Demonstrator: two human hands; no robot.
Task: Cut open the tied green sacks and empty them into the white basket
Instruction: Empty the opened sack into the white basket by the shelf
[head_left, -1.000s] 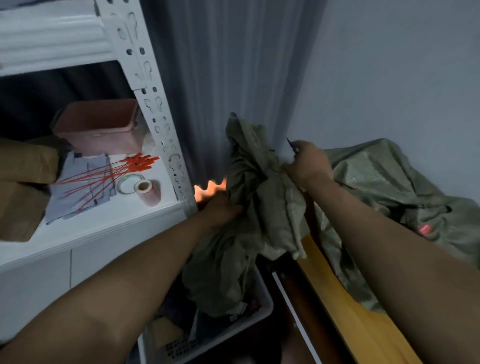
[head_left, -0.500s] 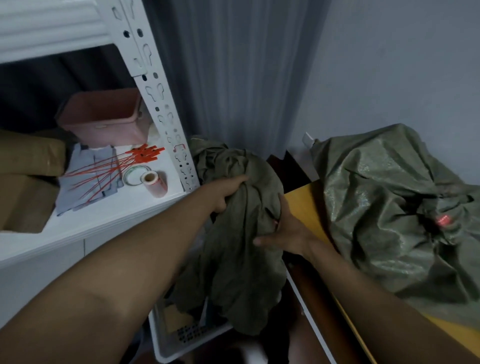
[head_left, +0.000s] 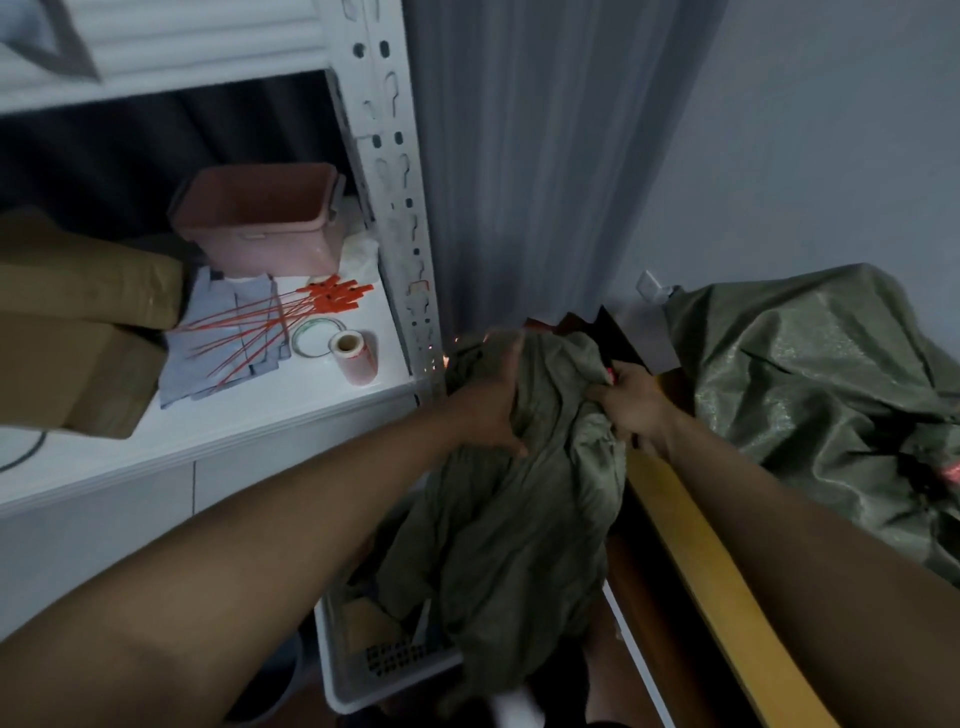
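Note:
A limp green sack (head_left: 519, 519) hangs over the white basket (head_left: 353, 680) on the floor, with its lower end drooping into it. My left hand (head_left: 488, 410) grips the sack's upper left folds. My right hand (head_left: 631, 402) clutches the sack's upper right edge, and a small red thing shows at its fingertips. Another green sack (head_left: 810, 395), full and bulky, lies to the right on a yellow-edged surface (head_left: 727, 587); a red tie (head_left: 950, 470) shows on it. Some things lie in the basket under the sack, too dark to tell apart.
On my left a white metal shelf (head_left: 249, 426) carries a pink tub (head_left: 260, 218), red cable ties (head_left: 291, 317), a tape roll (head_left: 353, 356), grey cloths and brown boxes (head_left: 78, 322). A grey curtain (head_left: 519, 156) and a wall close the corner behind.
The sack went from held high to bunched low over the basket. My right hand moved from its lower side up to its upper right edge. The view shifted slightly.

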